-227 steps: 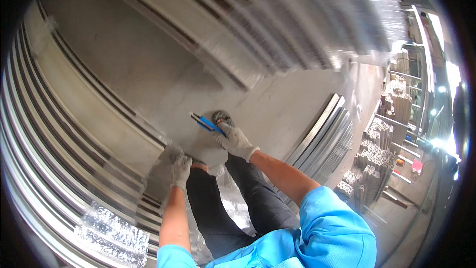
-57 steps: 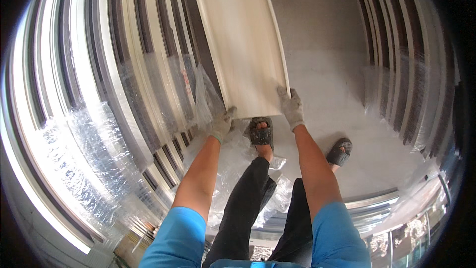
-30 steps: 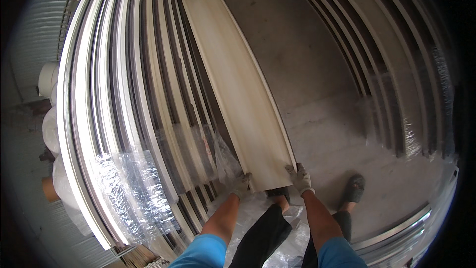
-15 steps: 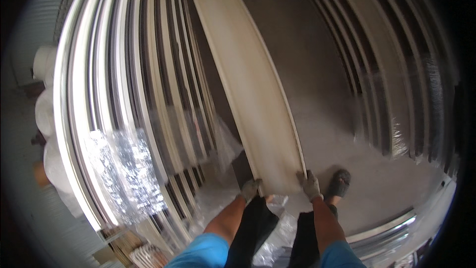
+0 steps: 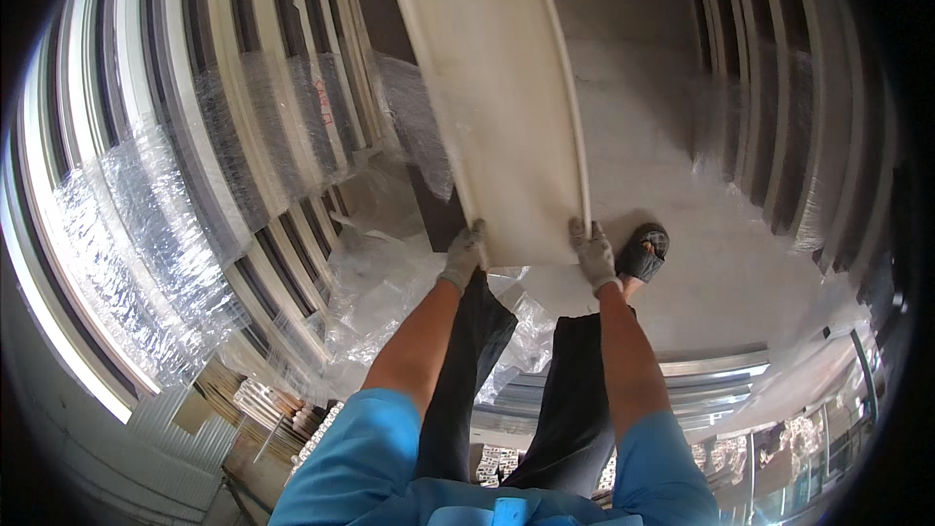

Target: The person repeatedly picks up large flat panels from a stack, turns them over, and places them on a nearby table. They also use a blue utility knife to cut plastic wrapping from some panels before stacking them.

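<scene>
Cream across its whole face, the long panel (image 5: 511, 117) runs up and away from the wearer, near end squarely between two gloved hands! Left hand (image 5: 465, 251) is closed on the panel's left edge by the near corner, right hand (image 5: 593, 251) closed on the opposite edge, fingers bent round both rims, the undersides of the grip hidden. Left of the panel, a dark board (image 5: 443, 226) shows just beside its edge, and beyond that a broad row of striped profiles (image 5: 229, 107) wrapped in clear film (image 5: 146, 234). Loose plastic (image 5: 370, 321) lies crumpled left of the panel's near end, close by the legs. Right of the panel, a dark sandal (image 5: 644, 255) stands near the right hand, with another wrapped stack (image 5: 779, 127) farther off
</scene>
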Demonstrator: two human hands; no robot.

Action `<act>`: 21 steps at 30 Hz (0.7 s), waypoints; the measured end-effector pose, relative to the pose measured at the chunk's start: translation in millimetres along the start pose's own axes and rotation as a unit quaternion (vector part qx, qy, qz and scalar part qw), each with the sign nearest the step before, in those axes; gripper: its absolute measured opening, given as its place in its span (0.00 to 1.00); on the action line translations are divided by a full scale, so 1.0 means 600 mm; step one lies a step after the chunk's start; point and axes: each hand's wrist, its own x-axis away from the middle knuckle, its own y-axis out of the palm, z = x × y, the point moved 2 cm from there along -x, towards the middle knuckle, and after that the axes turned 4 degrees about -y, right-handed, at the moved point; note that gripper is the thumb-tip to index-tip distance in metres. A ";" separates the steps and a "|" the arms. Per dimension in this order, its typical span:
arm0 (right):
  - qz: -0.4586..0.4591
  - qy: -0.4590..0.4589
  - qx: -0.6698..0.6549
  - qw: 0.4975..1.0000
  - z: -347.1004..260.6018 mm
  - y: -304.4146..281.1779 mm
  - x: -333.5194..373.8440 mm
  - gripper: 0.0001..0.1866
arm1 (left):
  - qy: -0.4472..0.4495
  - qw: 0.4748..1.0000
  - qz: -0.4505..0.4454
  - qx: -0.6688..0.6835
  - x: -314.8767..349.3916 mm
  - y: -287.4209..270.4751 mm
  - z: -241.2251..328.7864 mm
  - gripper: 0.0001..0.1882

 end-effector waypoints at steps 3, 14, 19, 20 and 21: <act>-0.049 -0.038 0.039 0.997 -0.018 0.059 0.006 0.40 | 0.049 0.994 0.021 -0.099 -0.027 -0.067 -0.017 0.33; -0.129 -0.030 0.179 0.975 -0.114 0.136 0.026 0.31 | -0.062 0.994 0.047 0.072 0.078 -0.250 -0.009 0.19; -0.153 -0.152 0.294 0.931 -0.150 0.049 0.075 0.27 | -0.050 0.998 0.024 0.020 0.190 -0.260 -0.047 0.17; -0.131 -0.173 0.284 0.934 -0.153 0.011 0.095 0.27 | -0.023 0.999 0.015 0.033 0.220 -0.257 -0.059 0.17; -0.123 -0.165 0.272 0.940 -0.152 -0.030 0.115 0.26 | -0.003 0.999 0.003 0.047 0.254 -0.252 -0.072 0.16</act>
